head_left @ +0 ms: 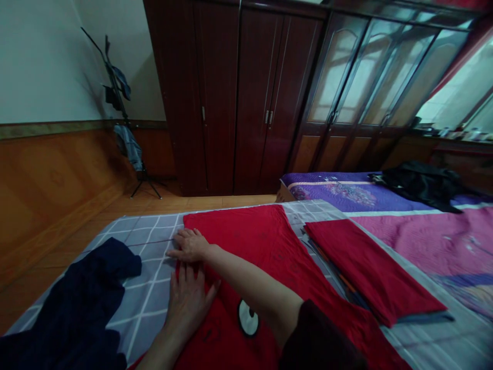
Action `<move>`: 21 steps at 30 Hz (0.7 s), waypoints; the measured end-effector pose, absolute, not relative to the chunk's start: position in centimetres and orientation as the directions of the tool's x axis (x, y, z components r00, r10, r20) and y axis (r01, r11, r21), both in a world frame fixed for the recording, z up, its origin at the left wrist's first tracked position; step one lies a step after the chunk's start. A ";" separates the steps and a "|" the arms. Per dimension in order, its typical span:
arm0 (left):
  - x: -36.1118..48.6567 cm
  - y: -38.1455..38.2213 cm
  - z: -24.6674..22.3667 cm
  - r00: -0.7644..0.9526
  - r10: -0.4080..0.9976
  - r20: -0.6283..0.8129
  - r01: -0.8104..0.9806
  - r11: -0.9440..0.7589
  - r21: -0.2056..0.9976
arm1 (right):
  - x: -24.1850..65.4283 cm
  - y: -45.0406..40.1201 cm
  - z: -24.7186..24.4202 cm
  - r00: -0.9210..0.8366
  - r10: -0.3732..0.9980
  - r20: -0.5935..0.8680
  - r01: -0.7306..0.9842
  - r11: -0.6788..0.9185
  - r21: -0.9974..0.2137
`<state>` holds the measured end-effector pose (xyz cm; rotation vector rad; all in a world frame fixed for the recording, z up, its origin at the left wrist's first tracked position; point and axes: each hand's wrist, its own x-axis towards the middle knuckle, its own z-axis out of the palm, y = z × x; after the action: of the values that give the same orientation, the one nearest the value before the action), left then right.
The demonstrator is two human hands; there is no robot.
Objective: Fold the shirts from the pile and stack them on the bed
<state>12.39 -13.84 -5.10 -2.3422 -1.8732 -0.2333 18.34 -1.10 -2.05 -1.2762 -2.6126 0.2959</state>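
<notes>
Past a grey checked bedspread [144, 303], a dark wardrobe [231, 103], probably wooden

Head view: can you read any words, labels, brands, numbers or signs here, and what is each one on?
No text can be read.
Red cloth: faint dark marks around the printed eye, too blurred to read.
Small containers at the far right: any labels are too small to read.
</notes>
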 end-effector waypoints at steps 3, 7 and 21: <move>12.5 -14.1 -4.8 0.199 0.965 0.172 0.980 -0.200 -0.008 | 21.3 -2.0 -1.6 -0.537 0.832 0.138 0.796 0.554 -0.244; 12.8 -14.5 -4.1 0.183 0.973 0.140 0.983 -0.183 -0.014 | 31.4 -1.9 -1.4 -0.213 0.967 0.139 0.951 0.238 -0.197; 13.1 -14.8 -3.3 0.159 0.985 0.071 0.987 -0.157 -0.029 | 44.9 -4.2 -2.1 0.055 0.994 0.097 0.998 -0.052 -0.040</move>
<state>13.07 -14.79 -3.29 -2.3382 -1.9938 -0.0546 44.88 -4.22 -2.11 -2.2101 -2.0946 -0.0647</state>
